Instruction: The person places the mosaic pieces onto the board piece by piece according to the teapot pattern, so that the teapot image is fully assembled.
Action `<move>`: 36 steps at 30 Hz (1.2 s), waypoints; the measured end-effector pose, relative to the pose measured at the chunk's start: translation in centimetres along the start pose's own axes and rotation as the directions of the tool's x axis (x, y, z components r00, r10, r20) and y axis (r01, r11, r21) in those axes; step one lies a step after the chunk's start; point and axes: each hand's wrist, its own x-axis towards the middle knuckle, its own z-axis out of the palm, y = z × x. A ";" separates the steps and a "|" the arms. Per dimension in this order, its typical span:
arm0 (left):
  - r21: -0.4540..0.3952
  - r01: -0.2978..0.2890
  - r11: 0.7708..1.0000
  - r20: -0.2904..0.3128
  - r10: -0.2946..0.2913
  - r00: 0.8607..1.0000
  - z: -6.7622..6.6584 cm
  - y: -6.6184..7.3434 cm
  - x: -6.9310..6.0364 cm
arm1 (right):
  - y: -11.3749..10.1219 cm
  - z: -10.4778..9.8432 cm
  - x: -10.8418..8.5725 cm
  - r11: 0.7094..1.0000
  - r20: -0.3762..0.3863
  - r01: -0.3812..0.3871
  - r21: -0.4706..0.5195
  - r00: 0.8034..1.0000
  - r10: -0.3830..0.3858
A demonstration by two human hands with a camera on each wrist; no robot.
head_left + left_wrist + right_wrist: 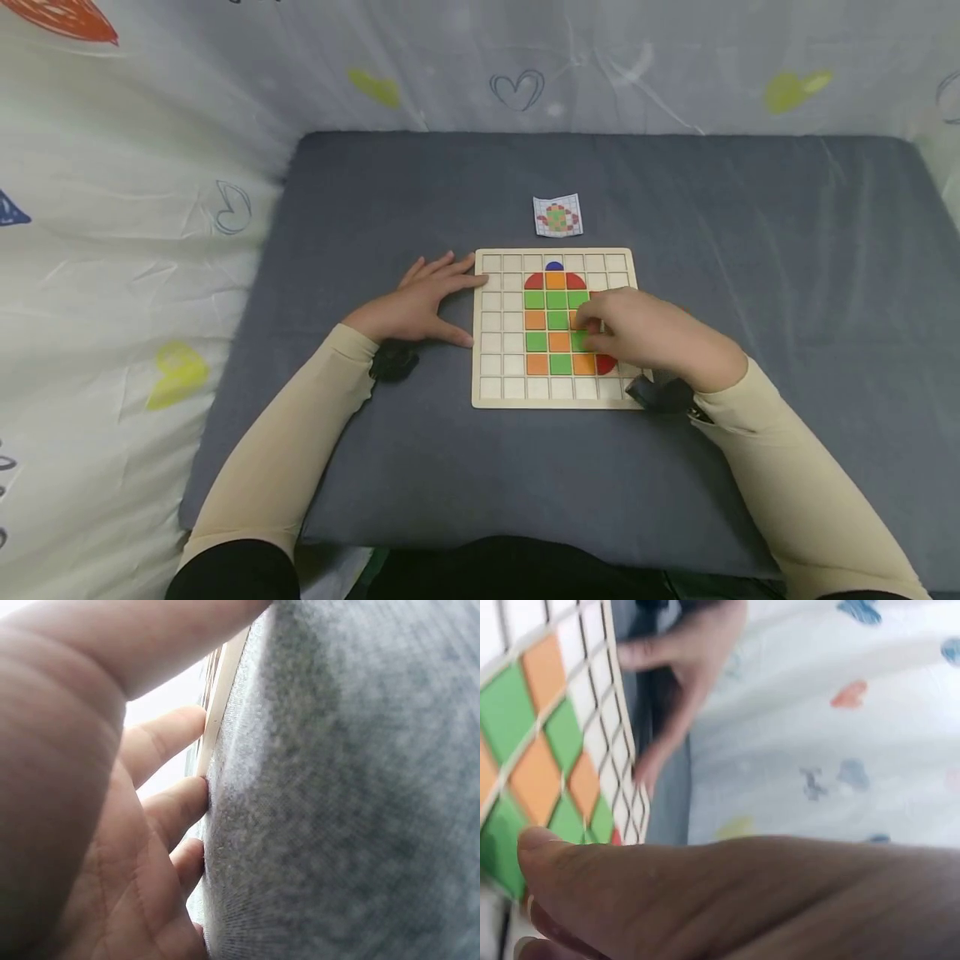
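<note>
A pale wooden grid board [552, 406] lies on the grey cloth, with green, orange and red pieces and a blue half-round piece [554, 267] set in its cells. Along the board's left edge my left hand [423, 307] spreads its fingers, thumb and fingertips at the rim. My right hand [651, 333] bends over the right side of the coloured pattern, covering some cells. Its thumb [577, 859] is at a green tile [502, 844] in the right wrist view. Whether a piece sits between its fingertips is hidden. A red rounded piece [606, 364] shows below that hand.
Beyond the board lies a small paper card [558, 216] printed with a coloured grid pattern. Grey cloth [795, 250] covers the table around it. White patterned sheeting [450, 50] hangs at the back and left side.
</note>
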 end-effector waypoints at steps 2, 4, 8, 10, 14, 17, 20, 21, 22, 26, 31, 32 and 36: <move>0.000 0.000 1.000 -0.001 0.000 1.000 0.1 0.0 0.0 | 0.9 -0.6 -0.7 0.998 0.001 -0.050 0.024 0.999 0.050; -0.003 -0.002 1.000 -0.001 0.002 1.000 0.1 -0.1 0.0 | 1.9 -1.0 -1.5 0.995 -0.004 -0.094 0.038 0.995 0.095; -0.006 -0.007 1.000 0.001 0.007 1.000 0.2 -0.2 0.0 | 3.9 -1.8 -3.0 0.987 -0.033 -0.158 0.037 0.987 0.160; -0.005 -0.008 1.000 0.001 0.008 1.000 0.2 -0.3 0.1 | 4.8 -2.2 -3.8 0.983 -0.054 -0.178 0.032 0.982 0.180; -0.004 -0.004 1.000 0.002 0.004 1.000 0.3 -0.4 0.2 | 6.5 -2.6 -5.0 0.975 -0.085 -0.218 0.040 0.972 0.221; -0.002 0.002 1.000 0.003 -0.002 1.000 0.2 -0.3 0.1 | 7.4 -2.5 -5.4 0.973 -0.118 -0.229 0.019 0.966 0.229; -0.003 0.004 1.000 0.003 -0.004 1.000 0.1 -0.2 0.1 | 8.0 -2.3 -5.5 0.975 -0.144 -0.222 -0.016 0.965 0.217; -0.002 0.005 1.000 0.002 -0.005 1.000 0.1 -0.2 0.1 | 8.2 -2.2 -5.5 0.976 -0.147 -0.216 -0.025 0.966 0.210; -0.001 0.005 1.000 0.002 -0.005 1.000 0.2 -0.2 0.1 | 8.3 -2.1 -5.5 0.977 -0.143 -0.213 -0.028 0.968 0.207; 0.002 0.005 1.000 0.000 -0.005 1.000 0.3 -0.2 0.1 | 8.6 -1.7 -5.1 0.976 -0.115 -0.215 -0.031 0.971 0.210; 0.002 0.006 1.000 -0.003 -0.006 1.000 0.2 -0.1 0.1 | 8.6 -1.5 -4.8 0.971 -0.101 -0.238 -0.016 0.967 0.235; 0.002 0.006 1.000 -0.002 -0.006 1.000 0.2 0.0 0.0 | 8.6 -1.5 -4.8 0.971 -0.100 -0.240 -0.014 0.966 0.237; 0.004 0.006 1.000 0.001 -0.006 1.000 0.2 -0.2 0.0 | 8.4 -1.5 -4.6 0.972 -0.109 -0.233 0.001 0.967 0.232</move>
